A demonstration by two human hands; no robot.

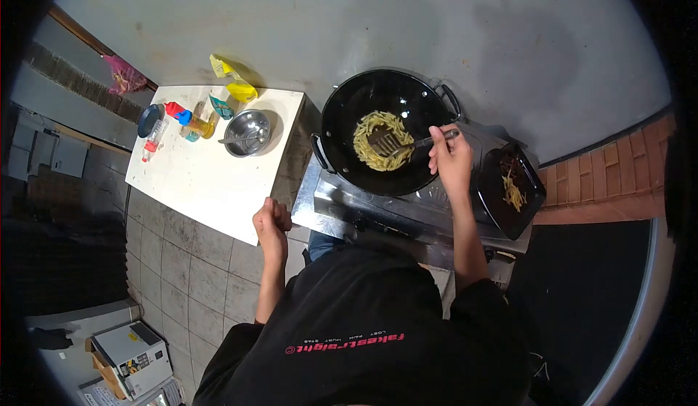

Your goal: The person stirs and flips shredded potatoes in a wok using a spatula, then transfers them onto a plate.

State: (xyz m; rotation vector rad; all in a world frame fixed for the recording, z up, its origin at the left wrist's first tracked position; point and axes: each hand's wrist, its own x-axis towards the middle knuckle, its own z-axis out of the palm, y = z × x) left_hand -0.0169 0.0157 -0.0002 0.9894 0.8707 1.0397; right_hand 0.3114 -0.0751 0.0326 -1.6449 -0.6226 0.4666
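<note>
My right hand (448, 160) is closed around the handle of a slotted spatula (392, 146). The spatula's head rests among pale yellow strips of food (370, 158), spread in a ring on the bottom of a black two-handled wok (349, 93). The wok sits on a metal stove (378, 201). My left hand (272, 224) is curled into a fist near the corner of the white table, with nothing seen in it. To the right of my right hand lies a black square plate (502, 213) holding yellow strips and some dark pieces.
On the white table (211, 188) stand a metal bowl (248, 133) with a spoon in it, several bottles (195, 124), a dark round dish (150, 120) and a yellow packet (236, 79). A grey wall (291, 28) rises behind the wok. Tiled floor (193, 250) shows below the table.
</note>
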